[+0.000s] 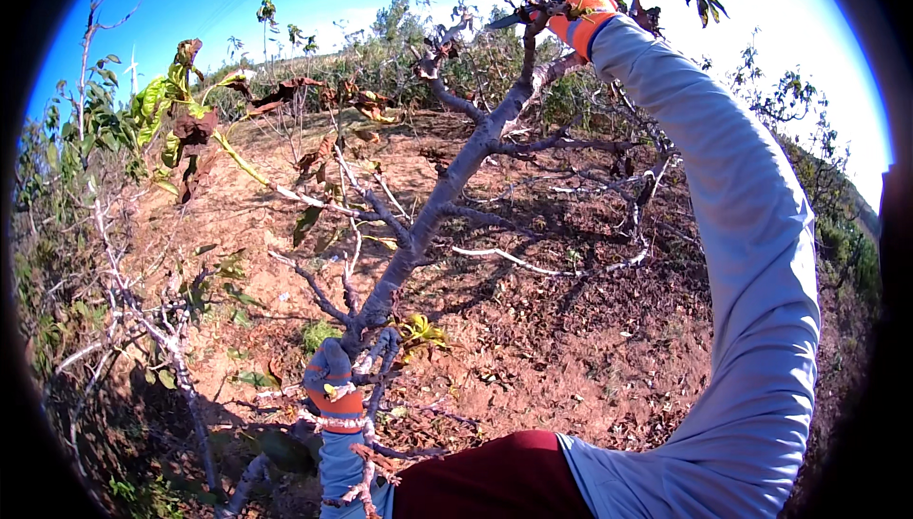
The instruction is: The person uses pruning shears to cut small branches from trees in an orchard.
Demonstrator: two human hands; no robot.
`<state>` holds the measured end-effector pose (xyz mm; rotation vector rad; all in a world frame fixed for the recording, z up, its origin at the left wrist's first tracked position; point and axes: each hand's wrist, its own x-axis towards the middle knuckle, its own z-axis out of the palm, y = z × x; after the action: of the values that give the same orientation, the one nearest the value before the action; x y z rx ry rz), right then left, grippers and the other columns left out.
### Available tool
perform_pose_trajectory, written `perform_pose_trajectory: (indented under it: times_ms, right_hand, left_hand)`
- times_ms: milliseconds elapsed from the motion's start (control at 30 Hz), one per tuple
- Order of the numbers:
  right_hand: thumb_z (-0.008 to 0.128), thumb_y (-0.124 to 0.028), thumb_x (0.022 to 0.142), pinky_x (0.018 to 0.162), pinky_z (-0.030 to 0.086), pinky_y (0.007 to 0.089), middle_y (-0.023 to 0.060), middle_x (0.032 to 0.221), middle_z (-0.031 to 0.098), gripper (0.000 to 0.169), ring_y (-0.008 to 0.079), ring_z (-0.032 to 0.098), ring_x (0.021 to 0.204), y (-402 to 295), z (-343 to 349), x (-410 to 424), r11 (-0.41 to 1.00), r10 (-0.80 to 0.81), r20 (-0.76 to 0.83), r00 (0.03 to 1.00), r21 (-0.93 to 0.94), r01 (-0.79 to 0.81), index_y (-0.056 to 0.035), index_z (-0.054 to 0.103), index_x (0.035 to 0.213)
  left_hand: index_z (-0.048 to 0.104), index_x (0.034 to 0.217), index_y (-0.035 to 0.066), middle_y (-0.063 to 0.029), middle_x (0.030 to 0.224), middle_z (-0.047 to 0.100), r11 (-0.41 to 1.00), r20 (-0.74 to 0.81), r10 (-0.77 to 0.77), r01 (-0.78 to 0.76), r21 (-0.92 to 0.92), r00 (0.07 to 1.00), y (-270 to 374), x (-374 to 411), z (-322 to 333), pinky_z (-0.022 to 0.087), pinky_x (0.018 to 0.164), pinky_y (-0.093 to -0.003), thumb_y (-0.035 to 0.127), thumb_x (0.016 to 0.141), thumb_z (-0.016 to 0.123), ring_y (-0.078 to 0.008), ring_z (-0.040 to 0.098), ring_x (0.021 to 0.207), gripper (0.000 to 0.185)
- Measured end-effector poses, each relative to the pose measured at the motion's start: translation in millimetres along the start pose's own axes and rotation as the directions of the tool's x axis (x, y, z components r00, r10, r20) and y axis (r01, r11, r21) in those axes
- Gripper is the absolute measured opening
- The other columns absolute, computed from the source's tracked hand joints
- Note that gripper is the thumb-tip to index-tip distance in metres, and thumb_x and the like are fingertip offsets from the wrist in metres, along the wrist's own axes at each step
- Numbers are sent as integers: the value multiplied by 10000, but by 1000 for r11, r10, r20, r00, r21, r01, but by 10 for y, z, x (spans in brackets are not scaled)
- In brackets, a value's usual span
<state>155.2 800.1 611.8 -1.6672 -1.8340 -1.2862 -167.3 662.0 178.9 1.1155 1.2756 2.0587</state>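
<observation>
A thick grey tree branch (456, 169) slants up from the bottom middle to the upper right, forking near its top. My left hand (332, 380), in a grey and orange glove, is closed around the lower part of this branch. At the top right my right hand (579, 11), in a similar glove, is raised among the upper twigs. A dark, narrow blade-like tool (505, 22) juts left from that hand, beside an upright twig; its handle is hidden. Dried brown leaves (196, 126) hang on a side shoot at the left.
Crooked side branches (556, 271) reach right over reddish soil (563, 376) strewn with dry leaves. Pale, bare branches (175, 348) of another plant stand at the lower left. Green shrubs (399, 26) and a wind turbine (133, 66) are in the distance.
</observation>
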Motion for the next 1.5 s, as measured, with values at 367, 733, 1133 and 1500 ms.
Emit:
perform_pose_trajectory:
  times_ms: [367,733,1133,1500]
  right_hand:
    - [596,-299,813,487,474,335,85,654,615,234,211,607,561,186,224,166,970,-156,-177,972,-214,117,-69,632,794]
    - [597,-287,816,503,479,347,84,659,608,224,214,604,569,162,117,43,992,-125,-148,981,-10,125,-65,619,805]
    - [599,-274,819,520,485,360,84,665,600,214,216,599,577,97,73,-14,909,-70,-118,991,401,112,-60,605,818]
    - [600,-262,822,536,490,372,84,671,593,207,219,596,585,140,-161,94,685,8,-21,1000,729,10,-56,592,829]
  left_hand:
    - [620,710,15,-19,606,572,995,16,72,-70,-76,997,44,63,95,372,490,-278,404,881,546,-89,482,553,432]
    - [640,785,-1,-54,673,619,999,83,40,-40,0,996,-62,2,89,417,534,-283,343,901,522,-125,544,595,381]
    - [626,711,19,-23,585,574,999,13,23,-23,42,1000,-84,7,-17,351,475,-282,388,900,514,-91,477,527,430]
    - [602,708,-12,-39,601,586,1000,-15,15,-15,21,1000,-81,-23,57,378,503,-293,374,903,516,-100,488,553,441]
